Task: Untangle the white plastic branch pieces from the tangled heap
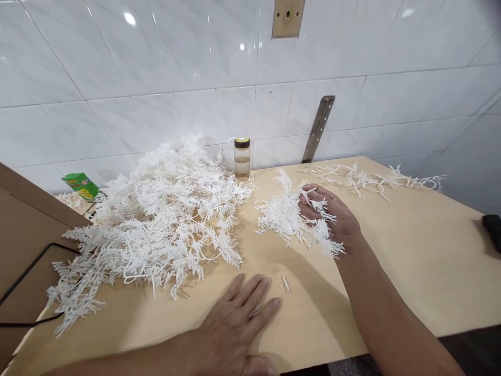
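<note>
My left hand (237,324) lies palm down on the light wooden table (415,261), fingers spread, with a small white piece beside its fingers. Another small white sprig (285,283) rests just beyond the fingertips. My right hand (332,211) is closed on a white branched plastic piece (329,240), over the right edge of a small heap of loose white bits (279,216). A large tangled pile of white branched pieces (156,214) covers the left part of the table.
Bare white stems (364,180) lie at the back right. A capped bottle (242,159) stands by the tiled wall. A green box (81,185) is behind the pile, a brown panel (35,224) at left, and a black object (492,231) at the right edge.
</note>
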A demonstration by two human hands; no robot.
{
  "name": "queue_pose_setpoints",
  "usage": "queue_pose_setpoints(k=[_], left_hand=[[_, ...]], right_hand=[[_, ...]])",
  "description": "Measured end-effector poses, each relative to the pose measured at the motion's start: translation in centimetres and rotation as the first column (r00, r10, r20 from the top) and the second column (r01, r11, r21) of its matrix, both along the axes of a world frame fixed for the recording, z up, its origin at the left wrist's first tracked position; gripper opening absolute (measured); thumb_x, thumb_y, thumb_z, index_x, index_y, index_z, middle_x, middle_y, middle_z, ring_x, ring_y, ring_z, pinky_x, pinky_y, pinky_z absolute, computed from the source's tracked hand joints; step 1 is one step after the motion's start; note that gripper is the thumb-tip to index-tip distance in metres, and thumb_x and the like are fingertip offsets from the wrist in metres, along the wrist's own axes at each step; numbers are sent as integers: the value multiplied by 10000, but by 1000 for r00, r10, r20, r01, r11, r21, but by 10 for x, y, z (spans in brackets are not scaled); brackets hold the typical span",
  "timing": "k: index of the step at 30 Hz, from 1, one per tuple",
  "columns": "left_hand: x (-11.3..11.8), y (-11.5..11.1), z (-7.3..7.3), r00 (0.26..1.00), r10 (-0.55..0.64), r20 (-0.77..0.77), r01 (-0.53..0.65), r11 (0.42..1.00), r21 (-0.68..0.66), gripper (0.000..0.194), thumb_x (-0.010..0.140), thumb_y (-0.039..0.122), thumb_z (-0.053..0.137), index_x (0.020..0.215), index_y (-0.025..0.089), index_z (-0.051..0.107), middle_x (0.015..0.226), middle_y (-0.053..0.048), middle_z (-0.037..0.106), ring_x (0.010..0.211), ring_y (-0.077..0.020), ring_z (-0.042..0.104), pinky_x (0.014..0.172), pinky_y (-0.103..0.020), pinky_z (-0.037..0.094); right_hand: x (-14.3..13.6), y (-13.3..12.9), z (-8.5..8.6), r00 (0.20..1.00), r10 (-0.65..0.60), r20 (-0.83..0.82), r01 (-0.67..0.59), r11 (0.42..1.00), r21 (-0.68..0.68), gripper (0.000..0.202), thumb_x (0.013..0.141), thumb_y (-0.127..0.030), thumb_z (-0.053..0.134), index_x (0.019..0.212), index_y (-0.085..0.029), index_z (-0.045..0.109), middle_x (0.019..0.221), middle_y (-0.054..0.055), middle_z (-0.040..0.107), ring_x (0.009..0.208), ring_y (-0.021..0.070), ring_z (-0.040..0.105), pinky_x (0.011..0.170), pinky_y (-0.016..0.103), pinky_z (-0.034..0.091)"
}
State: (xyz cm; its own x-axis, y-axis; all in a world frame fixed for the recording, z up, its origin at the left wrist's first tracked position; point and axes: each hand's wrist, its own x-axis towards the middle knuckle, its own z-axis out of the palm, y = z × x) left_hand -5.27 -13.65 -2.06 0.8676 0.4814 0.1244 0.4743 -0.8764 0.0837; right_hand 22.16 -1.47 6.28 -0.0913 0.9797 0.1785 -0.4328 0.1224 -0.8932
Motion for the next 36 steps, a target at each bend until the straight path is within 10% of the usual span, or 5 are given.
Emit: queue_pose_setpoints(k=[8,21,24,30,36], left_hand=[[110,84,10,974,82,212,-94,994,50,681,937,615,351,1447,168,413,1477,-173,441,1439,-337,280,1176,-581,194],[-50,123,19,857,458,236,-493,861,124,296,965,285,423,1117,206,665,1191,-85,672,1146,-245,592,1066,-464,411],[-54,135,27,707,663,246,-666,741,-82,267,930,282,444,919,216,702,956,-55,730,889,-227,664,836,-390,533],[-3,114,73,469,558,684,-395,826,-403,355,954,401,463,1205,204,619,1182,-81,682,1051,-208,650,885,-347,543],[14,107,96,841,378,387,-117,826,-551,582,830,470,659,1354,244,542,1249,-100,661,1088,-252,629,912,-426,520]], right_hand=[[6,4,-4,995,-46,83,48,999,-22,217,750,-373,734,844,-229,603,589,-48,390,464,89,281,446,259,201],[-12,-10,2,990,143,4,-143,990,-3,183,762,-323,741,844,-201,633,643,-31,484,446,62,350,413,226,249],[-23,-6,-8,972,233,0,-233,972,-27,197,769,-328,745,873,-195,642,703,-23,535,439,49,382,395,210,258],[-47,1,-29,917,383,108,-371,921,-116,254,794,-402,736,870,-175,651,791,13,636,477,69,511,447,223,407],[-64,1,-40,914,374,159,-328,909,-256,344,813,-503,678,971,-197,670,862,76,721,688,181,667,612,305,529]])
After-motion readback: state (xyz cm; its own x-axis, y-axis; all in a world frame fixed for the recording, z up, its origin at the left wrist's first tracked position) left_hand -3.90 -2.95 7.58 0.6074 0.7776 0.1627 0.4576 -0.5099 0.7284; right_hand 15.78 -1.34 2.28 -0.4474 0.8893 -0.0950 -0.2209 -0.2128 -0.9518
